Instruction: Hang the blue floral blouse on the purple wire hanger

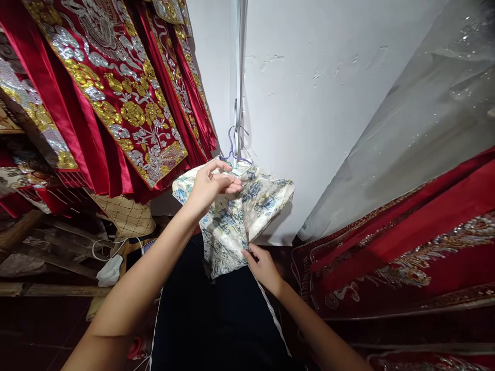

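Observation:
A white short-sleeved shirt (228, 232) with a blue and yellow floral print hangs in front of me on a purple hanger (231, 140). Just below the hanger, at the shirt's neckline, is my left hand (212, 185), its fingers curled and the thumb pressed toward them on the fabric edge. Lower down, my right hand (265, 265) pinches the shirt's front edge near the hem. The cloth between the two hands is creased, and the shirt's right sleeve side spreads out toward the wall. Fingertips of my right hand are partly hidden by the fabric.
Red garments with gold and silver sequin embroidery (131, 98) hang at the left. Clear plastic covers (386, 134) drape over more red embroidered garments (444, 247) at the right. A metal pole (238, 62) runs down the white wall (317, 103). Wooden poles (58, 289) lie lower left.

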Action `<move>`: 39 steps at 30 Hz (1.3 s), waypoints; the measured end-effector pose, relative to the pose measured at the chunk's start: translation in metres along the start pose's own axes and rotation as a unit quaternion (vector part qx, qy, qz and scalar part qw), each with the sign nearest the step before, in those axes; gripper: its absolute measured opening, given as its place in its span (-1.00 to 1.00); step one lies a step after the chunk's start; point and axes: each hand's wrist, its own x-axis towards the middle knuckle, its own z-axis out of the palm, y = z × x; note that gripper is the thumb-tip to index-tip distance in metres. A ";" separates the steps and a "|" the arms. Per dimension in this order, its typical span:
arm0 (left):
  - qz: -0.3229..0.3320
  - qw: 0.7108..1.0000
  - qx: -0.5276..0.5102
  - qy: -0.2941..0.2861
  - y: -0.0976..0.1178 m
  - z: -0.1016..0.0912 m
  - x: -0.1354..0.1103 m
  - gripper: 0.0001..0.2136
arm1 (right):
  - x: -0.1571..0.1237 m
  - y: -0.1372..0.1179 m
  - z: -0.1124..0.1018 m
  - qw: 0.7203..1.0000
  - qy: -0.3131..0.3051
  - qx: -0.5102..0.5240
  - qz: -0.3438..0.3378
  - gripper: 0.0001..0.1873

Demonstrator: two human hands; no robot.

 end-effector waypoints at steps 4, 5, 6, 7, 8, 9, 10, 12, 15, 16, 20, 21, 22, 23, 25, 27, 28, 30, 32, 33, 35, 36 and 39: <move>0.034 0.997 0.056 -0.030 -0.002 0.000 -0.013 -0.83 | 0.031 -0.035 -0.014 0.993 -0.011 0.115 0.001 -0.70; 0.038 0.997 0.063 -0.032 -0.003 -0.001 -0.015 -0.84 | 0.042 -0.049 -0.022 0.990 0.015 0.140 -0.009 -0.70; 0.042 0.996 0.070 -0.032 -0.004 -0.001 -0.016 -0.84 | 0.055 -0.064 -0.031 0.988 0.041 0.147 -0.021 -0.63; 0.045 0.995 0.078 -0.031 -0.005 -0.001 -0.017 -0.83 | 0.069 -0.080 -0.041 0.988 0.058 0.135 -0.043 -0.53; 0.050 0.995 0.084 -0.029 -0.005 -0.001 -0.017 -0.82 | 0.082 -0.094 -0.050 0.988 0.079 0.118 -0.066 -0.47; 0.055 0.994 0.089 -0.026 -0.005 -0.001 -0.017 -0.80 | 0.095 -0.107 -0.059 0.988 0.076 0.098 -0.091 -0.44; 0.063 0.993 0.092 -0.022 -0.005 -0.001 -0.017 -0.77 | 0.108 -0.118 -0.066 0.989 0.063 0.073 -0.114 -0.48; 0.078 0.992 0.096 -0.014 -0.006 -0.003 -0.016 -0.72 | 0.127 -0.132 -0.077 0.990 0.018 -0.003 -0.141 -0.63; 0.080 0.991 0.107 -0.003 -0.014 -0.008 -0.015 -0.60 | 0.142 -0.139 -0.086 0.979 -0.025 -0.116 -0.163 -0.80; 0.072 0.991 0.116 -0.002 -0.018 -0.010 -0.015 -0.55 | 0.144 -0.139 -0.088 0.973 -0.036 -0.143 -0.176 -0.79; 0.045 0.988 0.146 -0.001 -0.034 -0.017 -0.018 -0.37 | 0.146 -0.141 -0.094 0.945 -0.076 -0.210 -0.239 -0.74; 0.044 0.988 0.147 -0.001 -0.038 -0.017 -0.018 -0.35 | 0.146 -0.142 -0.095 0.941 -0.078 -0.218 -0.248 -0.73; 0.044 0.988 0.145 -0.001 -0.040 -0.017 -0.019 -0.34 | 0.146 -0.143 -0.095 0.939 -0.077 -0.222 -0.250 -0.73; 0.043 0.989 0.141 -0.005 -0.041 -0.017 -0.018 -0.33 | 0.147 -0.144 -0.095 0.940 -0.074 -0.221 -0.249 -0.72; 0.033 0.992 0.123 -0.022 -0.041 -0.017 -0.016 -0.30 | 0.146 -0.146 -0.094 0.945 -0.060 -0.211 -0.243 -0.69; 0.001 0.995 0.094 -0.045 -0.039 -0.017 -0.011 -0.25 | 0.146 -0.148 -0.093 0.949 -0.049 -0.202 -0.237 -0.66; -0.017 0.995 0.080 -0.054 -0.037 -0.018 -0.009 -0.22 | 0.145 -0.148 -0.093 0.950 -0.046 -0.203 -0.233 -0.65; -0.041 0.996 0.056 -0.062 -0.034 -0.019 -0.008 -0.17 | 0.145 -0.148 -0.093 0.950 -0.060 -0.213 -0.218 -0.63; -0.038 0.997 0.038 -0.055 -0.032 -0.020 -0.009 -0.15 | 0.145 -0.149 -0.093 0.949 -0.088 -0.225 -0.201 -0.63; -0.032 0.998 0.030 -0.052 -0.031 -0.019 -0.011 -0.15 | 0.145 -0.150 -0.093 0.949 -0.099 -0.227 -0.197 -0.62; -0.025 0.998 0.018 -0.052 -0.029 -0.018 -0.013 -0.15 | 0.147 -0.151 -0.092 0.950 -0.095 -0.220 -0.199 -0.59; -0.025 0.998 0.016 -0.054 -0.029 -0.017 -0.014 -0.15 | 0.148 -0.152 -0.091 0.951 -0.082 -0.214 -0.206 -0.57; -0.029 0.998 0.019 -0.059 -0.032 -0.015 -0.009 -0.15 | 0.151 -0.152 -0.085 0.952 -0.032 -0.197 -0.231 -0.56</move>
